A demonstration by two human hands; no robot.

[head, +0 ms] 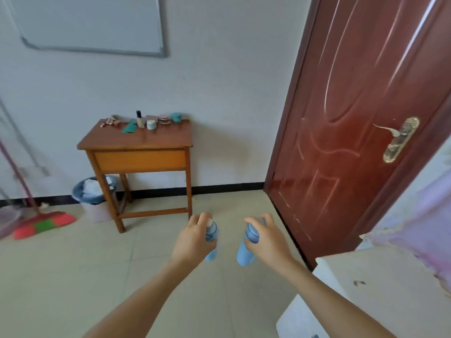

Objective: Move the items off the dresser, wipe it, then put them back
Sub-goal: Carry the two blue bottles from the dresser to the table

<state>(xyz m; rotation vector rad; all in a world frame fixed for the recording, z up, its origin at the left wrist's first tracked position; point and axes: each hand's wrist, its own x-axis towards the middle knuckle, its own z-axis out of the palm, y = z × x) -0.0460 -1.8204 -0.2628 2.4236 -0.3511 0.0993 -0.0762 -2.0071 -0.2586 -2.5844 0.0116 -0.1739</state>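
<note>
Well ahead of both hands: dresser (pixel 146 140), cosmetics (pixel 151 124) along its back. Left hand (pixel 192 237) clamps a blue bottle (pixel 211 254), right hand (pixel 266 240) a second bottle (pixel 244 254). Prob. put-back step; next, walk up & set both upright.

tiny indistinct items (pixel 111 122) at back of dresser (pixel 146 140), broom handle (pixel 22 181) beyond left edge

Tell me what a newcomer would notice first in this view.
Low in the centre, the left hand grips a slim blue bottle and the right hand a wider blue bottle. Beyond them a wooden dresser stands against the wall, cosmetics along its back edge, with a red-brown door at right.
</note>
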